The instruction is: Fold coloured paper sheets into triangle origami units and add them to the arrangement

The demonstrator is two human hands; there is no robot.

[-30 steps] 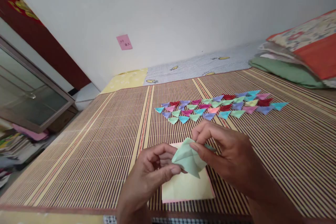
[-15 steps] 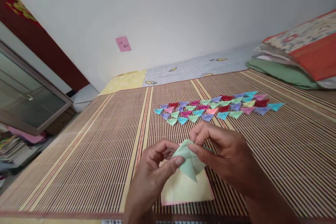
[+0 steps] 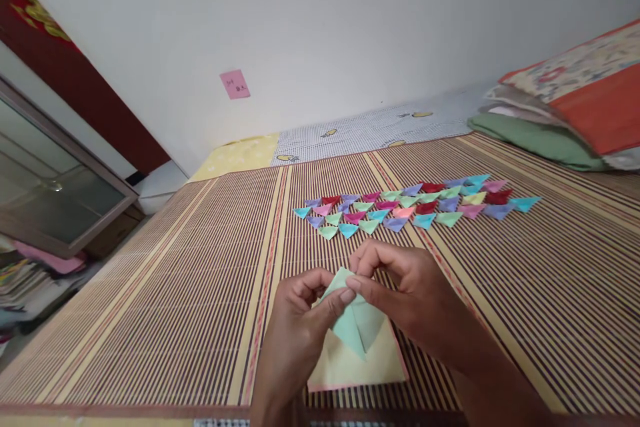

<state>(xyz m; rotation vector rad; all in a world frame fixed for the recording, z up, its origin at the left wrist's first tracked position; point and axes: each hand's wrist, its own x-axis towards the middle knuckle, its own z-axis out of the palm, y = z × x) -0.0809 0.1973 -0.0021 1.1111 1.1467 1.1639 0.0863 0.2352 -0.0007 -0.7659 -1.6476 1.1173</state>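
A pale green folded paper piece [image 3: 356,327], pointed at its lower end, is pinched between both my hands just above the striped bamboo mat [image 3: 165,300]. My left hand [image 3: 300,333] grips its left side with thumb and forefinger. My right hand [image 3: 400,293] pinches its top and right side. Directly beneath lies a small stack of square papers [image 3: 373,363], yellow on top with a pink edge showing. Beyond my hands, several small folded paper triangles [image 3: 415,203] in many colours lie in rows on the mat.
Folded bedding and pillows [image 3: 570,113] are piled at the far right. A checked sheet [image 3: 380,127] runs along the white wall, which bears a pink note [image 3: 235,84]. A glass-fronted cabinet [image 3: 45,187] and stacked books stand at the left.
Both hands have drawn closer together and slightly left, and the green piece is now folded narrower, with its point hanging down.
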